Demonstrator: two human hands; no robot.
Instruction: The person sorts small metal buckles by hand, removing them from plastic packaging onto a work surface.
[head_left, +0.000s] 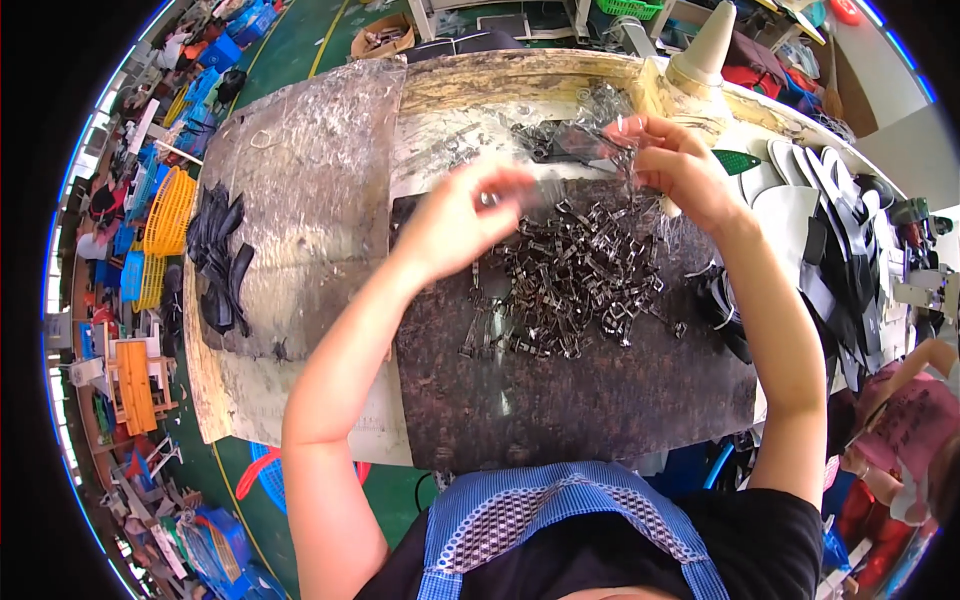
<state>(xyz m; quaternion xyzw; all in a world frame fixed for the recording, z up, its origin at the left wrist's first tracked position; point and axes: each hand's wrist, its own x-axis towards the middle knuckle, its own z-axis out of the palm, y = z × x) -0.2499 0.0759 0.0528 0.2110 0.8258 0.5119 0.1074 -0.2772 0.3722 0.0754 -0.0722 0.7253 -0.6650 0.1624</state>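
Overhead, label by label:

Left hand: the left hand (462, 215) is raised over the worktop, fingers (500, 190) pinched together on a small shiny metal piece (488, 199); blur hides its exact shape.

Right hand: the right hand (680, 165) is lifted at about the same height, fingers (632, 130) closed on the upper edge of a clear plastic bag (590, 150), crinkled and glossy.

Bag, axis: it stretches roughly left to right between the two hands and sags down toward the pile; whether the left fingers also touch it I cannot tell.

Metal buckles: a loose heap of metal buckles (575, 285), small, dark and shiny, rectangular frames tangled in all directions, lies on the mat just below and between both hands, apart from the fingers.

Mat: a dark speckled mat (560, 400), flat and rectangular, with its long side running left to right.

Worktop: a pale, worn worktop (520, 75) with a curved far edge; a wrinkled clear sheet (310, 150) covers its left part.

Black strips: a bundle of black strips (218, 260), matte and limp, lies well to the left of the hands.

Cone: a cream cone (705, 45) stands upright beyond the right hand.

Soles: flat white and black sole-shaped pieces (810, 210) are stacked at the right.
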